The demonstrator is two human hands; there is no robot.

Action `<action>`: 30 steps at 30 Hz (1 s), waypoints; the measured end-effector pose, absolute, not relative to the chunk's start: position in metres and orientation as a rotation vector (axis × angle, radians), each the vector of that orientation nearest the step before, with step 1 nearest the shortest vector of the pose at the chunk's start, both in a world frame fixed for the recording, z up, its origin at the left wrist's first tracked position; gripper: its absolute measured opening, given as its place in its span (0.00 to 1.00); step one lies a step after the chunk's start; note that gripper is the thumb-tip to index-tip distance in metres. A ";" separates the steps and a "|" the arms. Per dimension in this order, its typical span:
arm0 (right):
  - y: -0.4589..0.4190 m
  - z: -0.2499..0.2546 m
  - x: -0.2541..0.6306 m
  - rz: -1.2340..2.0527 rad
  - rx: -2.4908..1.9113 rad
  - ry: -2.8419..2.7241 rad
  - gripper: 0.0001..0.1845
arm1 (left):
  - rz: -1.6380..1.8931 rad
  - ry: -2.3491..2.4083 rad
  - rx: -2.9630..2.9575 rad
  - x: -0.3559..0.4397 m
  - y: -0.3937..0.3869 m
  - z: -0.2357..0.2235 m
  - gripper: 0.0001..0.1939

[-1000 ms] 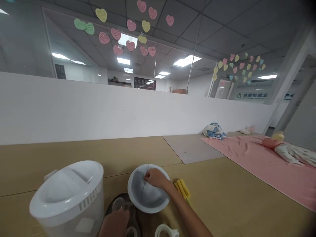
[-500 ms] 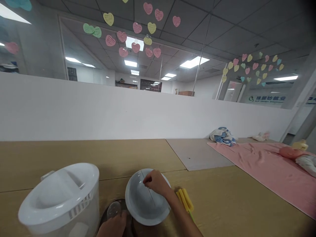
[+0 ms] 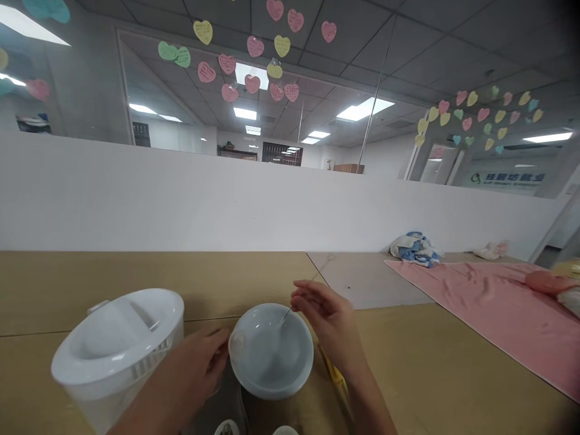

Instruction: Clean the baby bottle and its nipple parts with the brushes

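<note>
Tan tabletop fills the bottom of the frame. At lower left stands a white plastic lidded container with a slotted band below its lid. Just right of it, the left hand reaches in from the bottom edge, fingers curled in a narrow grip beside a small clear round piece. That piece sits against the left rim of the bowl, and whether the hand holds it cannot be told. Low beneath the hand, a dark plate is cut off by the frame's edge.

At centre rests a wide pale grey bowl, apparently empty apart from a thin stick that leans up and to the right out of it. The right hand hovers over the bowl's right rim, fingers loosely spread, with thumb and forefinger close together at the stick's top end. Whether they pinch it cannot be told. A stick this fine would seem to need only a light fingertip touch.

A yellow sponge strip lies mostly hidden under the right forearm. Further right, a pink sheet covers the table, with a blue-and-white cloth bundle at its far edge and a doll at the right border.
</note>
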State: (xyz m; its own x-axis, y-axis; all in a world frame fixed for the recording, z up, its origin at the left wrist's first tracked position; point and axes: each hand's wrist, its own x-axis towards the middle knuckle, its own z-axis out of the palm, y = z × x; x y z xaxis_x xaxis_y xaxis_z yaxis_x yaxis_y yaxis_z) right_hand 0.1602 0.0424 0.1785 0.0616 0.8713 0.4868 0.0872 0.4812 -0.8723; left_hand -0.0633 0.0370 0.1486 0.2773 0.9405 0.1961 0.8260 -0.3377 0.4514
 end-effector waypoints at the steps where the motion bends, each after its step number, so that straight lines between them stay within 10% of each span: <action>1: 0.035 0.182 0.160 0.706 -0.869 -1.364 0.10 | 0.661 1.570 2.300 -0.058 0.041 0.155 0.10; 30: 0.015 0.183 0.148 0.415 -0.791 -1.580 0.06 | 0.960 1.227 2.199 -0.028 0.051 0.152 0.17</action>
